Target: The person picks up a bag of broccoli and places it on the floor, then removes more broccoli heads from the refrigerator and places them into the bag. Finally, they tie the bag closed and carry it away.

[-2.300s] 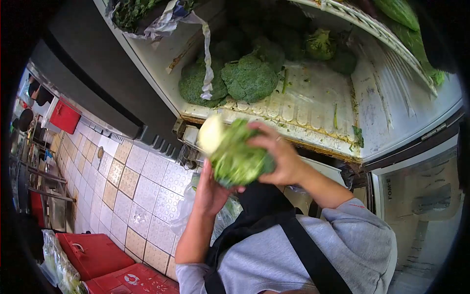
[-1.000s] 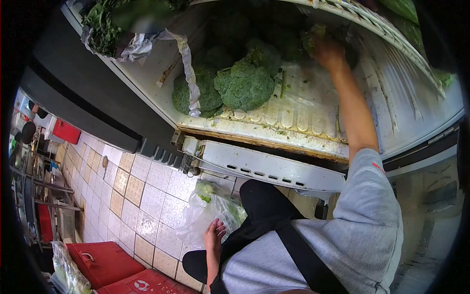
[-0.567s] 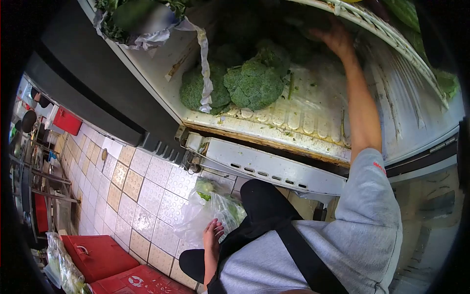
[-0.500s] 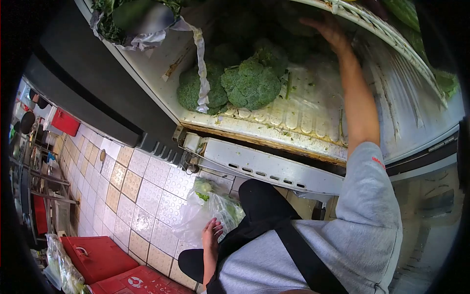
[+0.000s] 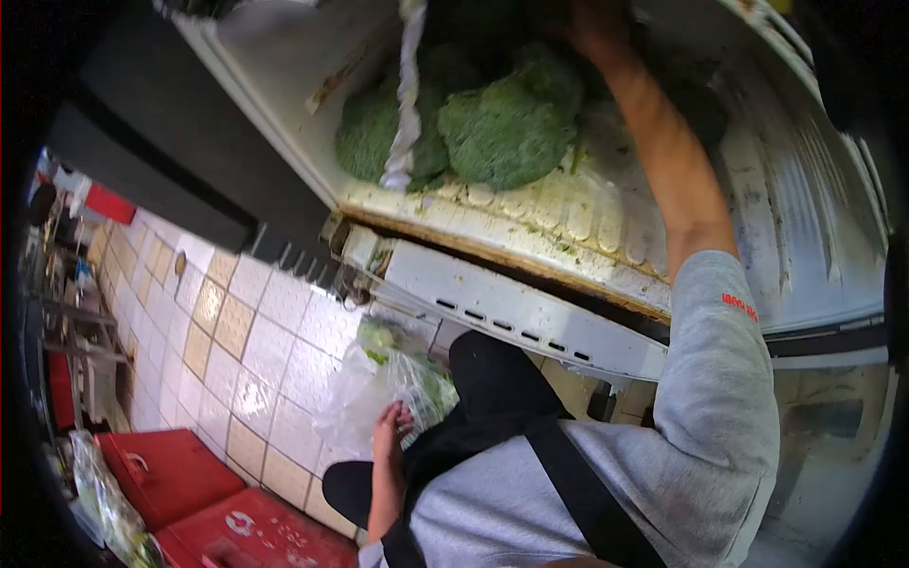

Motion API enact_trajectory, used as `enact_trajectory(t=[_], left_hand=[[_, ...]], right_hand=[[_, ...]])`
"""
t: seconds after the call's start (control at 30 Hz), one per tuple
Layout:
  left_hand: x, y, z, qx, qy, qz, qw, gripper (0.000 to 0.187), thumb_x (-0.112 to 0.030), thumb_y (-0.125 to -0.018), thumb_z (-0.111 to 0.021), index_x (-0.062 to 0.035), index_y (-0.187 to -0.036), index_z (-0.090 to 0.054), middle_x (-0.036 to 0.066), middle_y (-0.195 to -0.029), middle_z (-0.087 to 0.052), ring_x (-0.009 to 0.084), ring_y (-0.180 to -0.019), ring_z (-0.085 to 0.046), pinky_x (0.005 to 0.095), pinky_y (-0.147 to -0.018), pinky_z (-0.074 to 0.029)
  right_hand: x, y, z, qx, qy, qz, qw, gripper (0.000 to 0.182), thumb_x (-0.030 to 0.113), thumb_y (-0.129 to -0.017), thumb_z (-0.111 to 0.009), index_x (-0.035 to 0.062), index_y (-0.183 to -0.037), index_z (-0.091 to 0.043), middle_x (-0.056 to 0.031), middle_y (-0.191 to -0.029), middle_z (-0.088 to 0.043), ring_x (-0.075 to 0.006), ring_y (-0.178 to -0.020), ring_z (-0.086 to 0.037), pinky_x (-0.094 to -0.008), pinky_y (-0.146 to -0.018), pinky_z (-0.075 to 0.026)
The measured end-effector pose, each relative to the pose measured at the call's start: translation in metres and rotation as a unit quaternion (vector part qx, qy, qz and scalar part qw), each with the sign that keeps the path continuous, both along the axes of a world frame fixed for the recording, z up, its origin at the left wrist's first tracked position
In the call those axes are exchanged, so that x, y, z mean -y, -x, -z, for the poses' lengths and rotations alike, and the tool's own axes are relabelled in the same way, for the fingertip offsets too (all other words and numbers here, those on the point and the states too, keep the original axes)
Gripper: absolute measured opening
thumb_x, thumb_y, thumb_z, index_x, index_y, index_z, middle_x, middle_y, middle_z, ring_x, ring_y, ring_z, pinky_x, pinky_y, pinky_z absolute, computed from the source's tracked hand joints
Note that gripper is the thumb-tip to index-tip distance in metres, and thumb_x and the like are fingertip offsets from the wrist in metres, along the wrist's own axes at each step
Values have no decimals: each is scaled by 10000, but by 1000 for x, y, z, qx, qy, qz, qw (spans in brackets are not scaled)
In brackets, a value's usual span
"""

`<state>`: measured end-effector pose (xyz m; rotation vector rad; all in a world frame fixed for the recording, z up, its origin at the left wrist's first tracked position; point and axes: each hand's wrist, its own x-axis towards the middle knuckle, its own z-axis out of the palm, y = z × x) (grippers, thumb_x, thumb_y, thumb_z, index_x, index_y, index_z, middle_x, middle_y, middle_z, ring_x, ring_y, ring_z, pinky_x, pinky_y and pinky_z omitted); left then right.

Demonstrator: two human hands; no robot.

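Observation:
My right hand (image 5: pixel 598 36) reaches deep into the shadowed back of a white refrigerator compartment, among dark broccoli; its fingers are too dark to make out. Two large broccoli heads (image 5: pixel 511 133) (image 5: pixel 365 137) sit at the front left of the ribbed shelf. A dark green rounded shape (image 5: pixel 699 112), looking like another broccoli head, shows just right of my right forearm. Low by my knee, my left hand (image 5: pixel 392 422) hovers over or beside a clear plastic bag (image 5: pixel 365 393) with pale green vegetables in it. Its fingers are loosely curled and slightly apart, with nothing visible in them.
A twisted whitish strip (image 5: pixel 407 104) hangs in front of the left broccoli. The shelf's rusty front lip (image 5: pixel 530 241) lies above a white slotted panel (image 5: pixel 511 312). Red boxes (image 5: pixel 170 478) and a bag of vegetables (image 5: pixel 104 483) stand at lower left on the tiled floor.
My right hand has gone further up and left into the compartment. A dark green shape now shows right of the forearm. The view has shifted; my left hand stays by the bag.

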<state>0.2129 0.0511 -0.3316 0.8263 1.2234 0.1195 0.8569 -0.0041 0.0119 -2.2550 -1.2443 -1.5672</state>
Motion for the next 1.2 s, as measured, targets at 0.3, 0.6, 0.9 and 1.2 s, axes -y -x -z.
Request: enact_trajectory(t=[0.3,0.6,0.9,1.2], left_hand=[[-39,5,85,-260,-466,165,829,228,-194,-805,-552,-24,-923,-648,205,-889,-636,360,-861,-599,438,-794,-463],[-44,-45,66,-218,-505,59,833,177,-90,-795,-528,-67,-914,-657,161,-952,-622,357,-906,-594,428,-764,-484],[-97,-106,99,-272,-554,273,738,253,-126,-814,-488,-46,-1012,-622,137,-1050,-601,321,-970,-575,434,-816,-469],[-93,-76,99,-328,-545,421,647,359,-135,-856,-437,-71,-1193,-539,138,-1379,-391,298,-1235,-422,439,-1017,-341]], right_hand=[[-2,-12,-12,-10,99,24,995,454,383,-859,-521,127,-1234,-509,-189,-1184,-541,-333,-1058,-527,-419,-898,-405],[40,226,0,-242,46,-238,940,271,282,-881,-582,125,-1097,-633,-60,-951,-665,-143,-809,-618,-273,-711,-475],[69,345,73,-341,361,-166,852,416,264,-769,-668,71,-1129,-588,-171,-1107,-599,-320,-980,-571,-402,-855,-410],[58,352,92,-355,270,-263,855,344,161,-763,-663,74,-1089,-600,-137,-1112,-589,-293,-934,-580,-389,-833,-420]])
